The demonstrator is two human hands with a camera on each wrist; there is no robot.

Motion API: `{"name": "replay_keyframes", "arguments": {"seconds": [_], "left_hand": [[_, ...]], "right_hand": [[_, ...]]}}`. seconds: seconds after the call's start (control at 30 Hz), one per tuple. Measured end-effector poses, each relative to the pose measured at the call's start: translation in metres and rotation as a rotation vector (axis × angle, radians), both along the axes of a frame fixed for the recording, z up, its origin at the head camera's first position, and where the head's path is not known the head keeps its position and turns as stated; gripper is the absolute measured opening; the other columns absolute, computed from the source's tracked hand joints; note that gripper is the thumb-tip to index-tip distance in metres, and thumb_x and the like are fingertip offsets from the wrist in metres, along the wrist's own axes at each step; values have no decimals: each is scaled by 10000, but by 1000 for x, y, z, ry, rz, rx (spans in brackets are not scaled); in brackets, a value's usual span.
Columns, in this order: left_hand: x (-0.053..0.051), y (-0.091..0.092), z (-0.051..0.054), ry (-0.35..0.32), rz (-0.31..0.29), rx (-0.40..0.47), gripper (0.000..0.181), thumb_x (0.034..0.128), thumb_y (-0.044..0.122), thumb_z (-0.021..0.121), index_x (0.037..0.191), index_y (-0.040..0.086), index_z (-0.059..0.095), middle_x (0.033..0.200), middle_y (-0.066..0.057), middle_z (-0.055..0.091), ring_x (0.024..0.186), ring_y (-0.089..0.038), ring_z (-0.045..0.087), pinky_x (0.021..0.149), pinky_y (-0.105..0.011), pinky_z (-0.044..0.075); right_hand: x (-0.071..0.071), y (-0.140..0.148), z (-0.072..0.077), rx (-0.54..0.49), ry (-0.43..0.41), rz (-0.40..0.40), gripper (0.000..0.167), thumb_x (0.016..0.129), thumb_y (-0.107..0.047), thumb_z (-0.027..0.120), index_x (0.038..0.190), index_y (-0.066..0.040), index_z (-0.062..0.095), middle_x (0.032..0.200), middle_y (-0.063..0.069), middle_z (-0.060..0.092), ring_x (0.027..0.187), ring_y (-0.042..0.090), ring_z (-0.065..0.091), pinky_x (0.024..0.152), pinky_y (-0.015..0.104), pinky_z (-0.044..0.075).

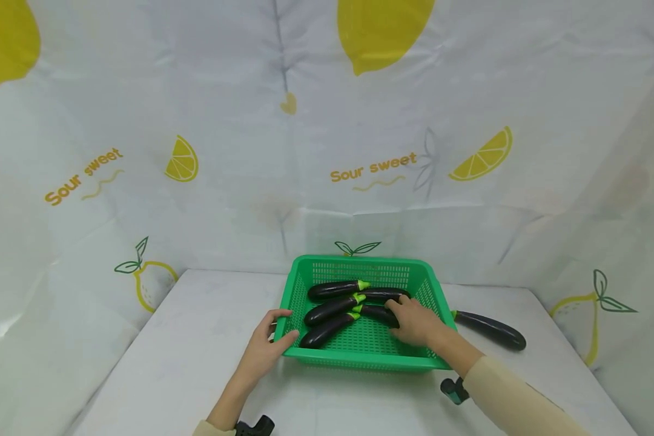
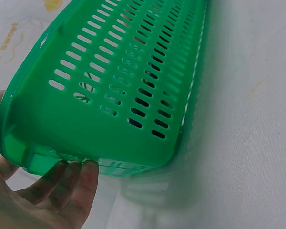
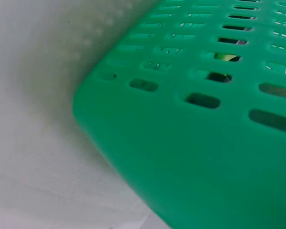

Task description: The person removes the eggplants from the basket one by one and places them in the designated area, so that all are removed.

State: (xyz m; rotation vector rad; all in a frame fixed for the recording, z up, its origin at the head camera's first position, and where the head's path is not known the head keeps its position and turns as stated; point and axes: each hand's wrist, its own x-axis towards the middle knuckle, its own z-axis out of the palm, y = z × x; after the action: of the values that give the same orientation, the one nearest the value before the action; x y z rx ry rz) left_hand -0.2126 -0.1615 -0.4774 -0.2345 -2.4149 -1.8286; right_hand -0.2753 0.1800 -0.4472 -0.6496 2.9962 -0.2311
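A green slotted basket holds several dark eggplants with green stems, such as the front-left eggplant. My left hand grips the basket's left end; in the left wrist view that hand has its fingertips against the outside wall below the rim of the basket. Inside the basket, my right hand has its fingers curled over the end of an eggplant on the right. The right wrist view shows only the outer wall of the basket, with the right hand hidden.
One more eggplant lies on the white table just right of the basket. Behind the table hangs a pale sheet printed with lemons. Dark wrist devices show near both forearms, one of them below the basket's right corner.
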Motion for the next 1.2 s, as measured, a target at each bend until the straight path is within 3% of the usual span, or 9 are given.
{"name": "replay_keyframes", "arguments": {"seconds": [0.33,0.73,0.93,1.2], "left_hand": [[0,1,-1,12,5,-15,444,957,193,733,1358,113,560,1401,-116,545,1229,-320,546,892,-436,476],[1,1,0,5,8,-30,444,958,210,731,1357,116,558,1402,-130,544,1240,-318,543,897,-438,484],[1,1,0,6,5,-24,451,954,242,737,1354,127,563,1403,-122,544,1238,-311,547,902,-440,483],[0,0,-2,10,4,-13,443,956,229,734,1355,135,565,1405,-111,546,1237,-306,550,908,-448,482]], "right_hand": [[-1,1,0,4,24,12,439,886,-112,781,1286,-60,609,1170,190,601,998,336,618,732,525,537],[8,2,15,-119,67,12,346,876,-122,755,1203,-56,665,1096,115,624,922,239,592,765,458,529],[11,6,23,-232,54,11,332,885,-116,746,1202,-51,677,1070,84,609,927,237,589,770,456,525],[18,19,35,-394,47,13,294,924,-123,732,1191,-14,678,1118,98,618,1049,325,604,894,525,506]]}}
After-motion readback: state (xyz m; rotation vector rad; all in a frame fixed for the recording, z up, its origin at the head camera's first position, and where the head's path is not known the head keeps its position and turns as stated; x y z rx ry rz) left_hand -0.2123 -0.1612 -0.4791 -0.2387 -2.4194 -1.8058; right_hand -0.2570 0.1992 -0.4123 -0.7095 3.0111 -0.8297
